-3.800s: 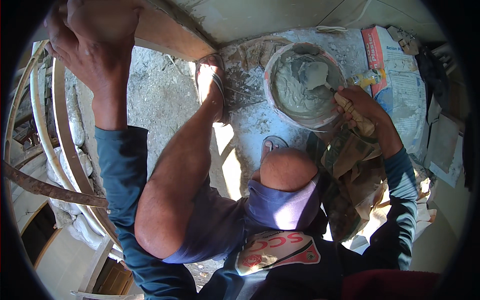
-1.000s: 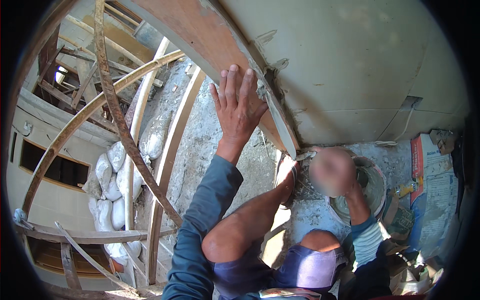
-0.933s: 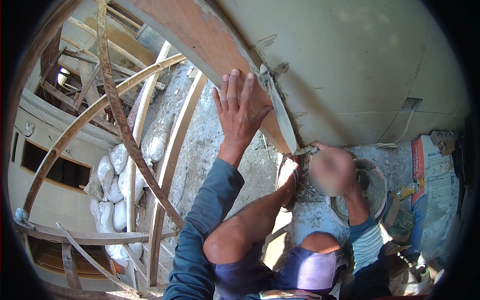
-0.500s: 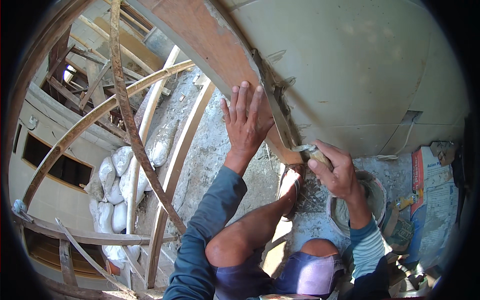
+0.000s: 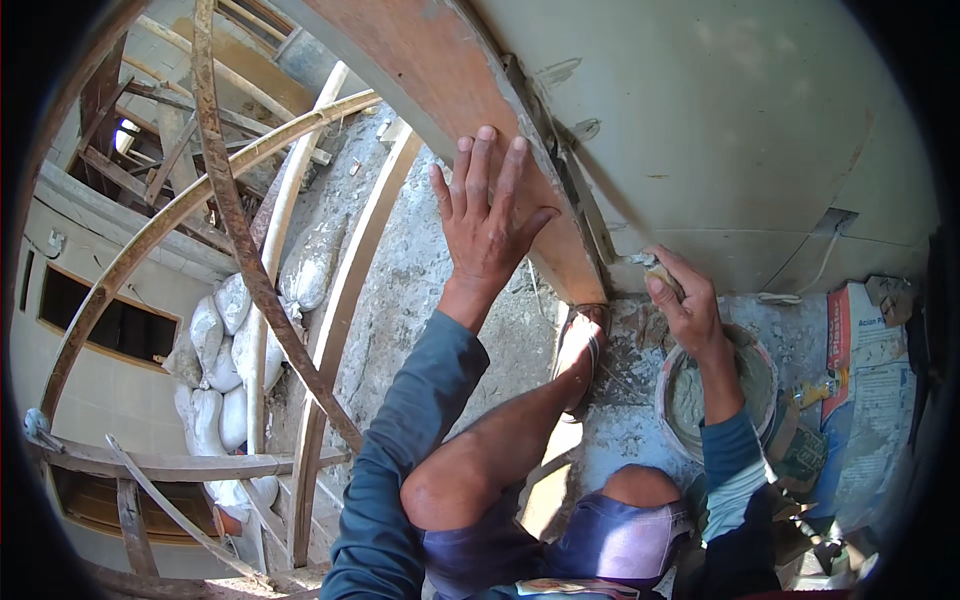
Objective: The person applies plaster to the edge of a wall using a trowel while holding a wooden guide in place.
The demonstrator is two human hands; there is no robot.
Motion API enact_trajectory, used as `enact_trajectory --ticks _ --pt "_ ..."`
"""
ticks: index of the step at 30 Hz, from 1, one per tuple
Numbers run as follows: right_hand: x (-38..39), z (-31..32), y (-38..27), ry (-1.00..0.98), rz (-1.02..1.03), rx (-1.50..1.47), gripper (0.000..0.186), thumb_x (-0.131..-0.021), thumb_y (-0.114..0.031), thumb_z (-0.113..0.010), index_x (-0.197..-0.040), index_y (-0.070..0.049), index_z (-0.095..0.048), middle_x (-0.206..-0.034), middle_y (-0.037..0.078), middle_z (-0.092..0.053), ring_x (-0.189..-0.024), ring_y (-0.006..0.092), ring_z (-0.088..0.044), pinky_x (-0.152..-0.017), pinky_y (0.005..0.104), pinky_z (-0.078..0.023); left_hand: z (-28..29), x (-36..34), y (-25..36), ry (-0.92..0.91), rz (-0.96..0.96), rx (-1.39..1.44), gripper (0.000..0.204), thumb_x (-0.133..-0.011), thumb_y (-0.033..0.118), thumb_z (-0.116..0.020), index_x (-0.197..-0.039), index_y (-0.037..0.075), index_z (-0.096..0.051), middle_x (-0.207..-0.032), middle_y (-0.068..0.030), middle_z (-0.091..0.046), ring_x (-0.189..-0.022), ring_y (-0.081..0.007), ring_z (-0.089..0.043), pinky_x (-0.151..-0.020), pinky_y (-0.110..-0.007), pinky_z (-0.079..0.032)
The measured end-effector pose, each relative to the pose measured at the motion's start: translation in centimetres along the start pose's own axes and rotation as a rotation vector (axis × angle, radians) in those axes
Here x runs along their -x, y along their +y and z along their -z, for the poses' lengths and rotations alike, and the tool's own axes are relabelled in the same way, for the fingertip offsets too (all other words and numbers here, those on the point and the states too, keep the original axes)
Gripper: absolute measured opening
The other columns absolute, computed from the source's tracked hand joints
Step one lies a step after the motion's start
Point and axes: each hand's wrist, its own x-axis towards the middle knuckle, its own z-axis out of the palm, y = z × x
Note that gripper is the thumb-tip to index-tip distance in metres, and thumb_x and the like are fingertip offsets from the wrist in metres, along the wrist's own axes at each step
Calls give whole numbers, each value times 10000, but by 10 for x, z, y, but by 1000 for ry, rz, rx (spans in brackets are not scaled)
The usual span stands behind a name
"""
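The left hand (image 5: pixel 483 232) lies flat on the wooden board (image 5: pixel 440 65), fingers straight and spread, gripping nothing. That board slants from the top of the frame to right of centre, reddish-brown on its face, with grey smears along its edge. Just beyond its lower end, the right hand (image 5: pixel 690 308) has its fingers closed round a small trowel (image 5: pixel 661 275): pale, blunt handle, grey-smeared blade, close by the greenish-grey wall (image 5: pixel 720 130); I can't tell whether they touch. A bucket (image 5: pixel 661 408) of wet grey paste (image 5: pixel 687 398) stands below.
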Motion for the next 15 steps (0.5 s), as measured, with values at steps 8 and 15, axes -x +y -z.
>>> enact_trajectory --ticks 8,15 --pt "11 -5 8 -110 66 -238 444 -976 -228 -622 -1220 142 -598 -673 51 -564 -572 95 -494 -545 264 -412 0 3 -2 -15 -17 -28 1103 -596 387 -938 -1538 234 -384 -1604 -122 -296 -1494 -340 -268 -1226 -552 -135" --pt "-15 -14 -37 130 231 -107 390 -953 -188 -653 -1191 118 -619 -876 179 -662 -762 237 -629 -708 344 -503 -3 1 0 -10 -16 -40 1090 -568 353 -951 -1503 195 -414 -1604 -123 -305 -1503 -332 -256 -1231 -558 -122"
